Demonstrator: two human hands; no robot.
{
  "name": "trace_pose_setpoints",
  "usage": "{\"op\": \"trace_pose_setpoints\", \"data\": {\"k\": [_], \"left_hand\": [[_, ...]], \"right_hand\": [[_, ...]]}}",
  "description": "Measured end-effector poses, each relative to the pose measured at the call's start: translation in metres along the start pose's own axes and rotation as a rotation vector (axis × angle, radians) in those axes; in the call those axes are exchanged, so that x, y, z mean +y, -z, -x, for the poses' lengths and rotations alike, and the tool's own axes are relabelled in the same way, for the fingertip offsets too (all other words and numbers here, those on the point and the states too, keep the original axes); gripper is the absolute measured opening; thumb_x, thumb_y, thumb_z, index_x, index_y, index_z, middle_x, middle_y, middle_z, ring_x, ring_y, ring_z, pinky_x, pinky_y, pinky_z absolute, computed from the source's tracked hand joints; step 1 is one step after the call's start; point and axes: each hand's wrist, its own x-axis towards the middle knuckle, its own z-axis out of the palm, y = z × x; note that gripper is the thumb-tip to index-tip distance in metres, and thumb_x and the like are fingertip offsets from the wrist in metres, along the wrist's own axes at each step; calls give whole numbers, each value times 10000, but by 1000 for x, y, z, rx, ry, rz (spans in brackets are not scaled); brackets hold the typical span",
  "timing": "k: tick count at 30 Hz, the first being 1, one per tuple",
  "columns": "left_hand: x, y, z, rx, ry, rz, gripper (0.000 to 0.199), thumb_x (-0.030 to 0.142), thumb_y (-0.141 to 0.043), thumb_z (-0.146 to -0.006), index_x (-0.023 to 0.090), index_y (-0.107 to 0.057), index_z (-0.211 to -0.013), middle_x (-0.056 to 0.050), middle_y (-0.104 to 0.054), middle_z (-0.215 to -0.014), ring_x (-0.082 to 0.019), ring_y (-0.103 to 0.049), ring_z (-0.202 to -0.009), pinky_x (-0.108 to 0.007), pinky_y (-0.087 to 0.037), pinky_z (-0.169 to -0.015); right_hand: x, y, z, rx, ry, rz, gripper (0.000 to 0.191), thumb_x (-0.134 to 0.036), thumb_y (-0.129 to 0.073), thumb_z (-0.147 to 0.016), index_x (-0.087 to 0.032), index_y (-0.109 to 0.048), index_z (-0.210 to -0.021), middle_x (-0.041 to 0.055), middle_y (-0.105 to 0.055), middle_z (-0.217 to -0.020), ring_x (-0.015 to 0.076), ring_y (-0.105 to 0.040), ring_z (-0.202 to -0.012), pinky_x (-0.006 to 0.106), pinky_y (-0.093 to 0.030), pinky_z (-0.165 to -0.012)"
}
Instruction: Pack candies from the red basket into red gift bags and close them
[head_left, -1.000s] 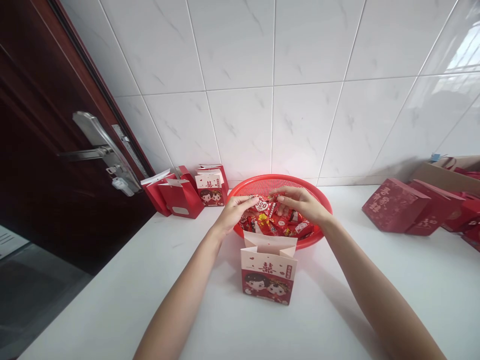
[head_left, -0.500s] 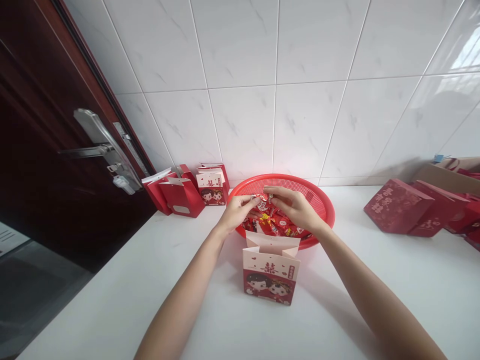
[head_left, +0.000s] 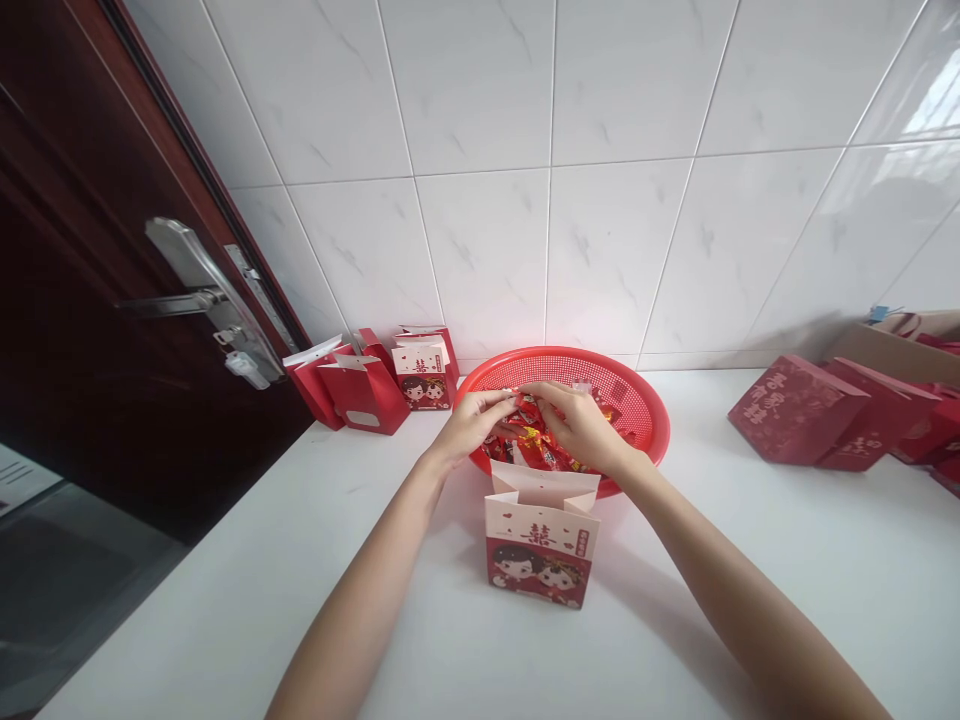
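Over the red plastic basket, my left hand pinches a red-wrapped candy between thumb and fingers. My right hand is closed beside it, its fingertips meeting the left ones at the candy and partly covering it. Below both hands, a pile of wrapped candies, mostly red with some yellow, lies in the basket. A cream and red paper gift box with two cartoon faces stands upright between my forearms, its top open, just in front of the basket.
Several red gift boxes stand at the left by the tiled wall. More dark red boxes lean at the right, next to a cardboard carton. A dark door with a metal handle borders the white table.
My right hand has shifted left, bringing its fingertips up against those of my left hand. More of the basket's right side shows. The gift box has stayed in place.
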Motion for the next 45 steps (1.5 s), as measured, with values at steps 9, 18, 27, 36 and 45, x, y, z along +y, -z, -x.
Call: {"op": "trace_pose_setpoints", "data": {"k": [9, 18, 27, 36, 45], "left_hand": [[0, 3, 0, -16, -49, -115, 483, 565, -860, -656, 157, -808, -909, -73, -760, -894, -231, -694, -924, -353, -574, -857], [-4, 3, -2, 89, 28, -42, 482, 486, -819, -726, 147, -760, -1065, -13, -678, -786, -89, -561, -535, -246, -493, -541], [-2, 2, 0, 126, 1, -66, 445, 491, -772, -771, 153, -751, -1061, 1, -605, -739, -70, -509, -509, -190, -367, -447], [-4, 3, -2, 144, 23, -92, 457, 510, -772, -768, 169, -755, -1071, -5, -628, -755, -79, -531, -531, -194, -385, -473], [-5, 3, -1, 139, 14, -98, 468, 528, -771, -759, 171, -759, -1063, -3, -626, -770, -79, -529, -538, -198, -399, -483]], "right_hand": [[-1, 2, -2, -107, -7, -20, 270, -243, -493, -992, -205, -665, -1198, 114, -720, -1181, 247, -678, -1080, 405, -553, -909], [45, 83, 8, -444, -509, 183, 421, -381, -689, -822, -217, -702, -1210, 104, -738, -1106, 291, -704, -1006, 427, -568, -877], [49, 57, 14, -728, -543, 370, 562, -515, -830, -615, -271, -753, -1116, 110, -734, -1022, 329, -701, -880, 393, -541, -670], [34, 49, 3, -526, -470, 287, 326, -261, -729, -740, -236, -722, -1065, 57, -709, -963, 242, -662, -831, 323, -482, -679], [39, 48, 3, -443, -651, 476, 206, -346, -572, -906, -202, -698, -984, 113, -722, -975, 310, -674, -956, 376, -494, -737]]}}
